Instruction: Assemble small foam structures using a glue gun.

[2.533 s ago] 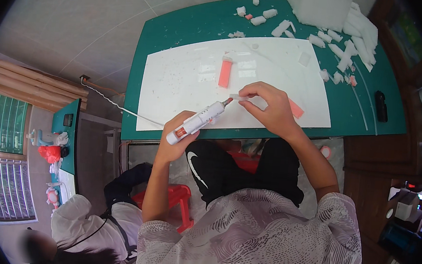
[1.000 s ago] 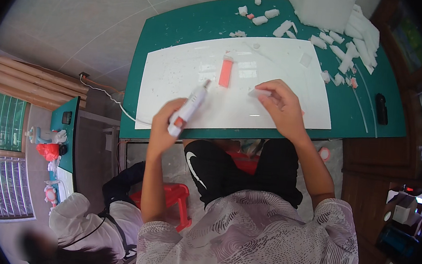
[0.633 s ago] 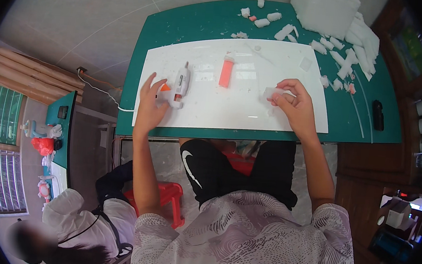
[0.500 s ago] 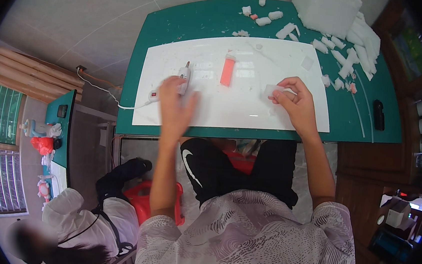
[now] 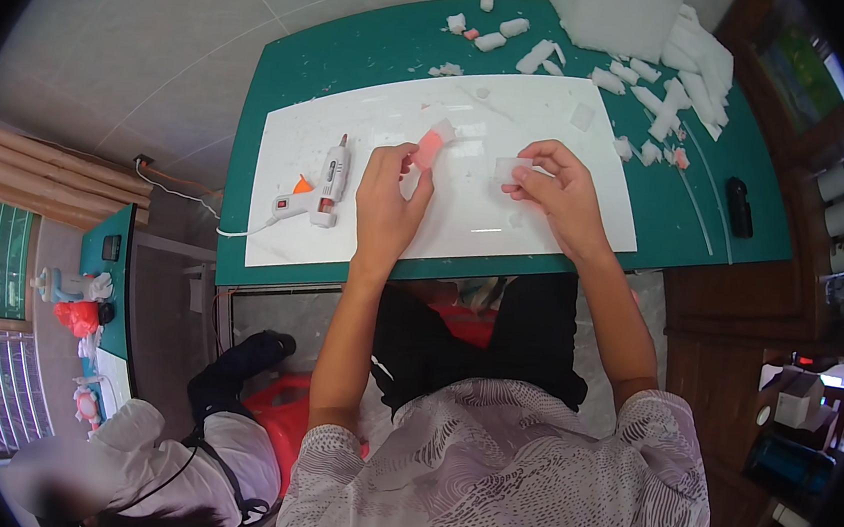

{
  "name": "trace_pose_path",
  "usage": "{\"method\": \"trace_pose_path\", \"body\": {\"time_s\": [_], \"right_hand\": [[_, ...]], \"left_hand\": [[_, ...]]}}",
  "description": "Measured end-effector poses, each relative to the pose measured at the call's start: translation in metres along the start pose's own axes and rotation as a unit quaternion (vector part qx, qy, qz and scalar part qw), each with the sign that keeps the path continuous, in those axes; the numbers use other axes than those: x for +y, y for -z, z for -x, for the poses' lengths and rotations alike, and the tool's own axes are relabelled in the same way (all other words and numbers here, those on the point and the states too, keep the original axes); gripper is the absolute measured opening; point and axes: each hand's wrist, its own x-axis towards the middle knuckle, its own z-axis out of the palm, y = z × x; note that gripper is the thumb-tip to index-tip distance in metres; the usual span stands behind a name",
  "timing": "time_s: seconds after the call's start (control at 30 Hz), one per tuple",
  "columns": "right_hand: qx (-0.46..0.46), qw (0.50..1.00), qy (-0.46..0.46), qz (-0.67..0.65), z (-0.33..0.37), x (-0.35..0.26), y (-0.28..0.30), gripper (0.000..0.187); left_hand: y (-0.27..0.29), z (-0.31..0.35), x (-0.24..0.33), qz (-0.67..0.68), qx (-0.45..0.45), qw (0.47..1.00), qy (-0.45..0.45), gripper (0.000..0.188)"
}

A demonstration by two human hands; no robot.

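Two bare hands above the white board (image 5: 286, 151) on the green table (image 5: 361, 47), well apart. Left hand (image 5: 395, 196) with thumb and fingertips clamped on the near end of a coral-pink block (image 5: 431, 148), about midway between the board's left and right edges and toward the far edge. Long axis of the block aslant, whitish end pointing up and right at the far edge, coral end back toward the near left corner; cannot tell whether lifted or touching the board. Right hand (image 5: 561, 190) with thumb and fingers pinched on a small translucent piece (image 5: 505, 173), jutting from the fingertips toward the left edge, roughly square in view. By the board's left edge, a white glue gun (image 5: 332, 183) on its side, nozzle pointing at the far edge, barrel nearly parallel to the left edge, handle and orange trigger (image 5: 303, 185) turned toward that edge, white cord (image 5: 239, 234) running out over it. Near the board's far right corner, a flat translucent square (image 5: 582, 116). Along the table's far edge, white scraps (image 5: 514, 28); beside the board's right edge, thin translucent sticks (image 5: 696, 214).
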Motion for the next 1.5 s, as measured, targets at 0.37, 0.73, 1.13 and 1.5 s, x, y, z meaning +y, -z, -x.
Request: {"method": "trace_pose_path", "body": {"time_s": [0.37,0.73,1.13,1.5], "right_hand": [[-0.024,0.999,0.031,-0.006,0.013,-0.014,-0.017,0.025],[-0.021,0.998,0.052,0.026,0.024,-0.025,-0.024,0.026],[-0.029,0.997,0.044,0.048,0.028,-0.026,-0.025,0.026],[-0.026,0.998,0.034,0.048,0.028,-0.021,-0.025,0.025]], "left_hand": [[0.010,0.009,0.052,0.149,-0.015,0.989,0.011,0.023],[0.014,0.008,0.056,0.072,-0.002,0.988,-0.136,0.024],[0.015,0.008,0.055,0.092,0.013,0.979,-0.180,0.023],[0.014,0.009,0.051,0.096,0.007,0.978,-0.184,0.024]]}}
